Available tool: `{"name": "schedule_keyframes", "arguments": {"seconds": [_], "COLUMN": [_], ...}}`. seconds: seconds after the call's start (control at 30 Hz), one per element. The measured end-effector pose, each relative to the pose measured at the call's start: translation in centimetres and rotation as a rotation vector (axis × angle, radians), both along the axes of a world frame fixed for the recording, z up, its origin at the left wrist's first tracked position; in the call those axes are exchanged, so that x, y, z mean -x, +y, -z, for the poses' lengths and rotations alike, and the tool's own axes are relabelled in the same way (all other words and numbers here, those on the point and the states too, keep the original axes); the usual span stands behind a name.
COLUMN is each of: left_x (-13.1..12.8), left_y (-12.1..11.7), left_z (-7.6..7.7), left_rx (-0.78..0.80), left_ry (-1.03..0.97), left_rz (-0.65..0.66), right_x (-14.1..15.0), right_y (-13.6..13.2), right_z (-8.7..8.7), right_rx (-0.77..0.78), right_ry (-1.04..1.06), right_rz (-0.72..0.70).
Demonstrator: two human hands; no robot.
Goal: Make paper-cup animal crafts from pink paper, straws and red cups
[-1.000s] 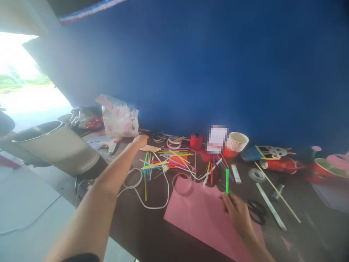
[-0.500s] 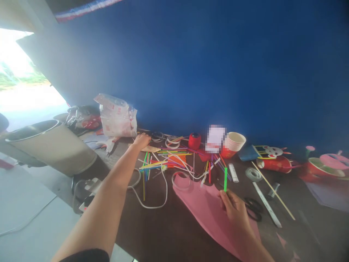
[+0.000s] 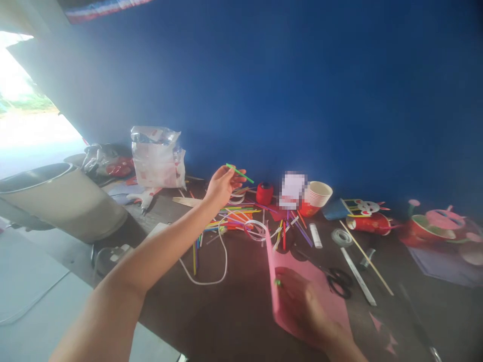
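- Up goes the left hand [image 3: 222, 185] above the desk [image 3: 226, 322], fingers [image 3: 240, 179] pinched narrow on a green straw [image 3: 246, 177]!
- The straw slants down to the right — one end by the thumb, the other poking out past the fingertips.
- Lower down, the right hand [image 3: 302, 306] is a blur against the pink sheet [image 3: 334, 296], with a green tip [image 3: 278, 282] showing right at its fingers; how tightly those are closed, I cannot tell.
- And look at that sheet: its left side stands up in a raised edge beside the right fingers, the rest spreading out beneath the hand.
- Scissors [image 3: 339, 282] with black handles lie at the sheet's right side, then come a white strip [image 3: 358, 276], a thin stick [image 3: 366, 257] and a tape roll [image 3: 341, 237].
- Between the hands and the wall, a bright pile [image 3: 241, 215] of coloured straws sprawls just below the left hand, a white cord [image 3: 226, 256] looping out of it.
- Right of the left hand sits a red spool [image 3: 264, 193], then stacked cups [image 3: 320, 195], with a white tube [image 3: 316, 236] in front of them.
- Over on the left — a glue gun [image 3: 146, 199] in front of a clear bag [image 3: 158, 161], and a big pale bin [image 3: 86, 211] nearer the corner.
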State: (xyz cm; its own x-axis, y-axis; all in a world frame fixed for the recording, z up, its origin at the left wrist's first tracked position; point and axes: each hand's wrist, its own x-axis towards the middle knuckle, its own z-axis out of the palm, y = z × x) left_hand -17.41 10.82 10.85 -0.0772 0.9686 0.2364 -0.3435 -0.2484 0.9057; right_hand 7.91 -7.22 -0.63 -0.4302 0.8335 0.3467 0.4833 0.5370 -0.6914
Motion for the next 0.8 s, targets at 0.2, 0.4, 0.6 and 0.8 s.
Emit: {"name": "schedule_keyframes", "arguments": {"seconds": [0.2, 0.4, 0.6, 0.8], "left_x": [-5.0, -12.8, -17.6, -19.7], "left_y": [-2.9, -7.3, -8.2, -7.7], "left_z": [-2.0, -4.8, -4.3, 1.0], "left_rx": [0.141, 0.402, 0.503, 0.522], "left_ry": [-0.127, -0.268, -0.264, -0.437], "left_rz": [0.212, 0.464, 0.52, 0.488], "right_x": [1.6, 2.1, 2.8, 2.5], "right_y": [-0.5, -1.1, -1.7, -1.4], "right_z": [0.5, 1.3, 0.6, 0.1], "right_rx": [-0.13, -0.246, -0.225, -0.121], "right_ry": [-0.272, -0.367, -0.413, -0.257], "right_rz": [-0.294, -0.35, -0.42, -0.444]}}
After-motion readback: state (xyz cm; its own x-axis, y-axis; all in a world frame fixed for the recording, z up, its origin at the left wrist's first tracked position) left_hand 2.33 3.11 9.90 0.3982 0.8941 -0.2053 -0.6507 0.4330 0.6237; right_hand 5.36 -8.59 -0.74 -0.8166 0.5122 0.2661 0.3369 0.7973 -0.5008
